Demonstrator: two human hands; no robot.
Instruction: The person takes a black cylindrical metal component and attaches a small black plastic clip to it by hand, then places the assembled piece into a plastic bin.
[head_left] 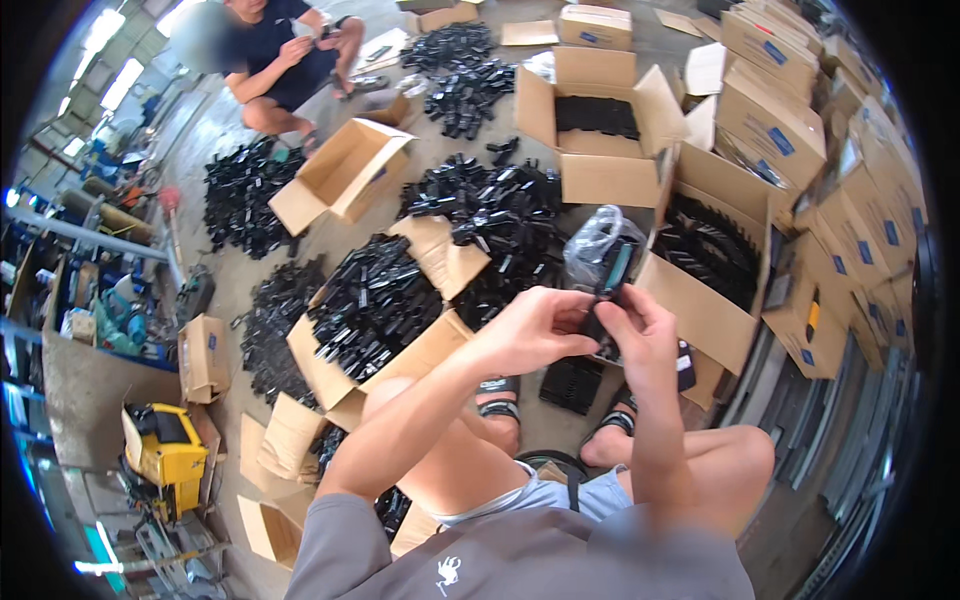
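— What do the hands hold?
— A slim black part (612,278), stiff and smooth, with a greenish strip on its face. It is just in front of the clear bag (598,228), on the wearer's side.
— And the grip?
— The left hand (545,325) pinches the part between thumb and fingers; the right hand (643,328) presses thumb and fingers on it from the other side. Its lower end is partly hidden by the fingers.
— What is the bag like?
— Thin, crinkled, see-through plastic.
— And right of the bag?
— A cardboard box (700,312) with its flaps folded out, holding dark, ribbed, curved pieces (706,245).
— Left of it?
— A loose heap (490,205) of glossy black pieces, small and angular. Farther left, more short, shiny pieces (372,305) fill a creased brown carton (420,352).
— Nearer the wearer than the bag?
— A flat, squarish black block (571,386) on the floor, between two strapped sandals (498,408).
— Well left of the bag?
— A boxy yellow machine (175,465).
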